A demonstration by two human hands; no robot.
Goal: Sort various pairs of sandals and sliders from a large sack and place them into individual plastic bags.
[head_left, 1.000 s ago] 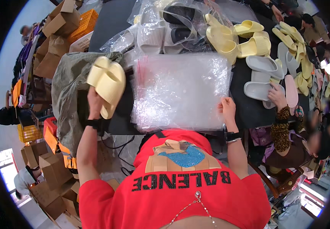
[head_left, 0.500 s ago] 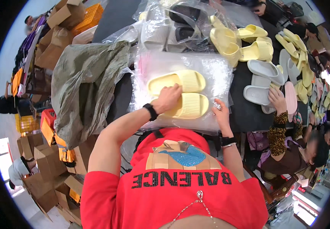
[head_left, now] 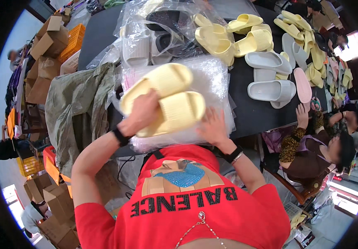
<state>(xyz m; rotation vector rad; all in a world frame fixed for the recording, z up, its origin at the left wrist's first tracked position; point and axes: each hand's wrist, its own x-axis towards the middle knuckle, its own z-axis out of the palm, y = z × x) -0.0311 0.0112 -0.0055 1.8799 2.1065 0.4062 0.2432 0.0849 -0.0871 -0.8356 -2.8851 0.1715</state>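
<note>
My left hand point(head_left: 145, 110) grips a pair of pale yellow slide slippers point(head_left: 181, 111) near their heel ends, side by side with the ribbed straps pointing right. The pair is tilted over a stack of clear plastic bags point(head_left: 217, 74), and how far it is off the stack is hard to tell. Just right of the slippers, my right hand point(head_left: 213, 128) lies on the near part of the bags with its fingers apart and slightly blurred. Nothing shows in that hand.
Behind the stack, clear bags hold grey slippers point(head_left: 136, 49) and dark ones. Loose yellow slippers point(head_left: 253, 41), grey slippers point(head_left: 270, 90) and a pink slipper point(head_left: 302, 85) lie to the right, near a co-worker's hand point(head_left: 302, 115). A crumpled grey-green sack point(head_left: 73, 103) drapes at the left.
My left hand has taken hold of the slippers and tilted them, heel ends toward me. My right hand has moved onto the bags. The co-worker's hand has come away from the grey slippers.
</note>
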